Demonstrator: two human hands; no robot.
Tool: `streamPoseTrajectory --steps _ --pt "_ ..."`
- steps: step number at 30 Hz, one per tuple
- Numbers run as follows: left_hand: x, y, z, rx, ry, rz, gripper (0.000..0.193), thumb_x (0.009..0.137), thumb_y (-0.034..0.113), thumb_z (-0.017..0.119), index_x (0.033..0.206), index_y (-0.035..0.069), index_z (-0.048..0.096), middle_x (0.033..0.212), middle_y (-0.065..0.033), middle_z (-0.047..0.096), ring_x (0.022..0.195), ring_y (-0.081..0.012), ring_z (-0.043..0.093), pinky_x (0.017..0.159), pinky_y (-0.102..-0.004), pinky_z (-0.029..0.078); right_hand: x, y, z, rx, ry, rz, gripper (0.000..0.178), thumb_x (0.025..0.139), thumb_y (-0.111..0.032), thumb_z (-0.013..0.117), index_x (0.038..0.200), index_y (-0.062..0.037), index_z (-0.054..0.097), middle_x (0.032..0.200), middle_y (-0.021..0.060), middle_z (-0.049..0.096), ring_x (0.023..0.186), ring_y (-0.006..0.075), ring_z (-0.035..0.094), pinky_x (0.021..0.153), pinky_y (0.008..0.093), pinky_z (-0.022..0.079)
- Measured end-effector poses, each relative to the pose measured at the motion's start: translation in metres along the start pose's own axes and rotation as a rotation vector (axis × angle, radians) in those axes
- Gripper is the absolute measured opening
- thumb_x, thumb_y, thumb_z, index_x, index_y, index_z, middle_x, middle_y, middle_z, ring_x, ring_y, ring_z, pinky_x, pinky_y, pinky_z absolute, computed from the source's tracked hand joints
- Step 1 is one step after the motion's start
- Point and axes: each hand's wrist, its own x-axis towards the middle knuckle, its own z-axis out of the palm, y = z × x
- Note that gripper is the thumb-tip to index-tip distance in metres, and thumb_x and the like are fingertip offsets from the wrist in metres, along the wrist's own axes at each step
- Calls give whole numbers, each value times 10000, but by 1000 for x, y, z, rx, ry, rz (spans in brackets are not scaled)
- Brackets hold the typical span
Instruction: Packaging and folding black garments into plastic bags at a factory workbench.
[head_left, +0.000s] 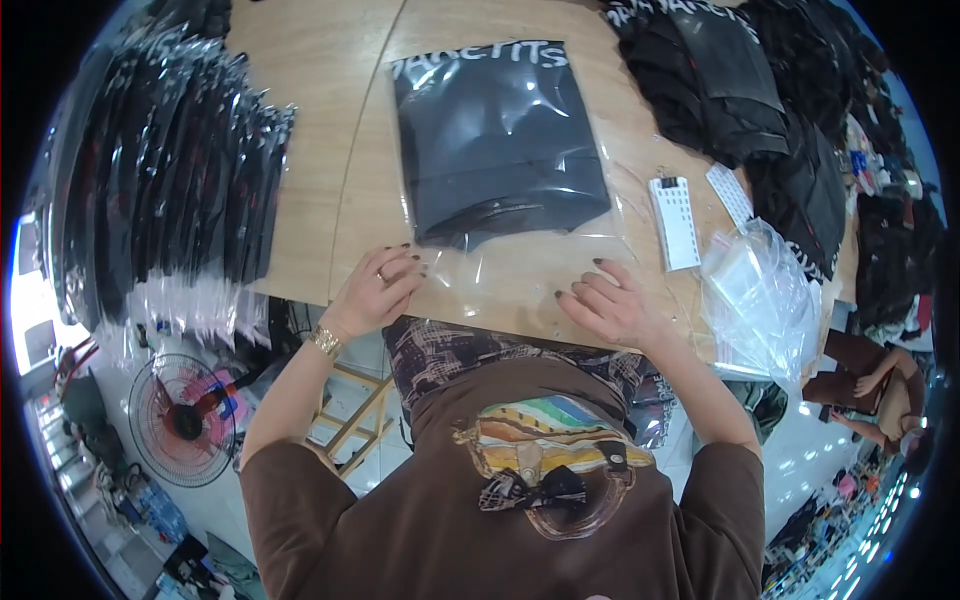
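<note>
A folded black garment (500, 140) with white lettering along its far edge lies flat inside a clear plastic bag (480, 275) on the table in front of me. The bag's near end extends past the garment toward the table's front edge. My left hand (375, 290), with a ring and a gold watch, rests at the bag's near left corner, fingers loosely bent and apart. At the near right corner is my right hand (612, 305), its thumb and fingers bent but spread. Neither hand visibly pinches the plastic.
Bagged black garments (170, 170) form a long stacked row at the left. On the right are a heap of black garments (710, 80), white label sheets (676, 222) and loose clear bags (760, 300). A fan (183, 420) stands lower left; another person (880, 385) sits far right.
</note>
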Motion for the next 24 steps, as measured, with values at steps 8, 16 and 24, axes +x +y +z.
streamPoseTrajectory --steps 8,16,24 --pt "-6 -4 7 45 78 63 235 652 45 675 872 78 600 963 -43 597 988 -259 541 834 -395 446 -53 40 3 38 278 402 281 664 17 647 904 -93 549 868 44 576 825 225 557 813 382 405" --pt "-9 -9 10 83 93 55 236 648 27 679 866 61 597 934 -51 615 957 -256 558 789 -384 468 -46 79 28 -83 45 240 214 704 -83 583 916 -91 560 1039 66 564 989 216 537 863 347 400" --pt "-18 -7 6 -52 80 -248 181 689 -18 641 855 48 609 866 -80 614 847 -250 580 731 -343 478 -51 80 32 133 -56 135 187 710 -93 572 897 -96 582 1066 38 584 1059 219 515 905 361 373"
